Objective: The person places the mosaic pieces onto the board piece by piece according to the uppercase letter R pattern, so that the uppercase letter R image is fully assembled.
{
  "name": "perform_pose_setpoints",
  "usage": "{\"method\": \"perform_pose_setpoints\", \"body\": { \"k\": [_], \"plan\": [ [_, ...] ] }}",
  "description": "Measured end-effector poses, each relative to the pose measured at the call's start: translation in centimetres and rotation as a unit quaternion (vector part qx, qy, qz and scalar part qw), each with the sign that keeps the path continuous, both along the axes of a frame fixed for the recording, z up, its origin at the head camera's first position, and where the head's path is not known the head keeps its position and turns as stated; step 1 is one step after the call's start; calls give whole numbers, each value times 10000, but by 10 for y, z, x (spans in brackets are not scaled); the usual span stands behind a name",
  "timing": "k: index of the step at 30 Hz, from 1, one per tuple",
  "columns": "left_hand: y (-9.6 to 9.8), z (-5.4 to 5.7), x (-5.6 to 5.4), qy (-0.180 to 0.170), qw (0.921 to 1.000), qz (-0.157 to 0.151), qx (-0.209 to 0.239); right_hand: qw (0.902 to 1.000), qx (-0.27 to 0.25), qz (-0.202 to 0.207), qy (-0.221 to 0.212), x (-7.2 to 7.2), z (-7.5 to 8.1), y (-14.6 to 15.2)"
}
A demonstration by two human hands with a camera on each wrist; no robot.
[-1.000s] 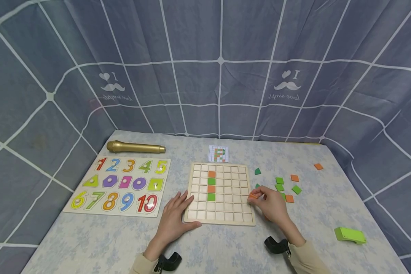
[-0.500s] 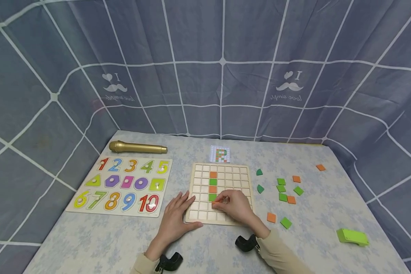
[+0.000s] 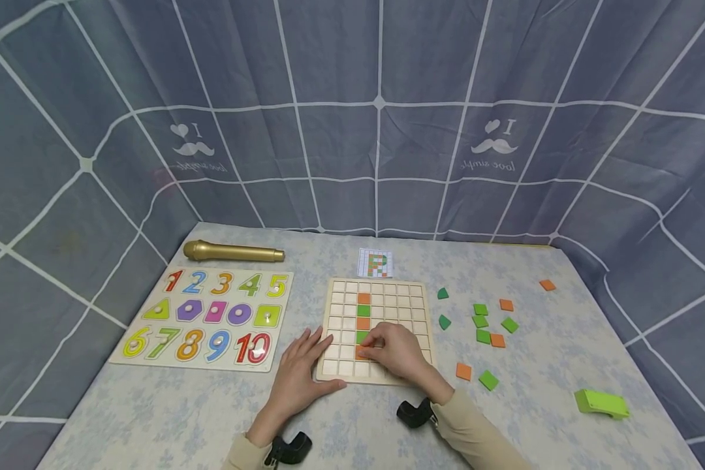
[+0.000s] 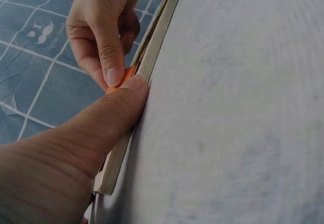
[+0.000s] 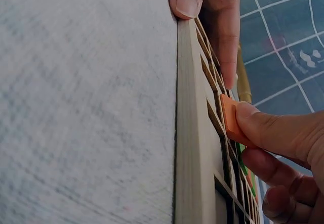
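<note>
The right hand (image 3: 395, 352) pinches an orange tile (image 5: 232, 116) between thumb and fingers, holding it tilted at the grid board (image 3: 408, 303), just below a column of four alternating orange and green tiles (image 3: 363, 311). The left hand (image 3: 298, 377), its fingers loosely spread and gripping nothing, touches the board's left side and near edge. Loose tiles (image 3: 480, 322) lie on the counter (image 3: 540, 359) to the right; a pattern card (image 3: 375, 264) sits beyond the board.

Orange tile (image 5: 230, 116) partly behind fingers (image 5: 268, 128)
</note>
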State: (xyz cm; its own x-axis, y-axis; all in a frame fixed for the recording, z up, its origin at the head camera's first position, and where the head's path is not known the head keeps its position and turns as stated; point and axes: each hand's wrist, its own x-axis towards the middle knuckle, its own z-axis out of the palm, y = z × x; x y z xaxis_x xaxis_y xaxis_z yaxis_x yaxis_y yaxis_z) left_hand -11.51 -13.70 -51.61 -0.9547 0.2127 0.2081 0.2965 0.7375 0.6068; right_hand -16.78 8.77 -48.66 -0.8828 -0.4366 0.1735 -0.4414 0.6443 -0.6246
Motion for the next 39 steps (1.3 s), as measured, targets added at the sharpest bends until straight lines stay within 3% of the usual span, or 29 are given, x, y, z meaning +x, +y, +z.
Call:
{"method": "perform_pose_setpoints", "body": {
  "k": [18,33,39],
  "plan": [
    [0,-1,-2,23,10000,-44,-10,9957,792,140,464,-6,6,0],
    [0,-2,0,-12,10000,14,-59,9968,486,559,313,-10,2,7],
    [0,-1,0,8,10000,22,-91,9980,216,402,429,-14,4,20]
  ]
}}
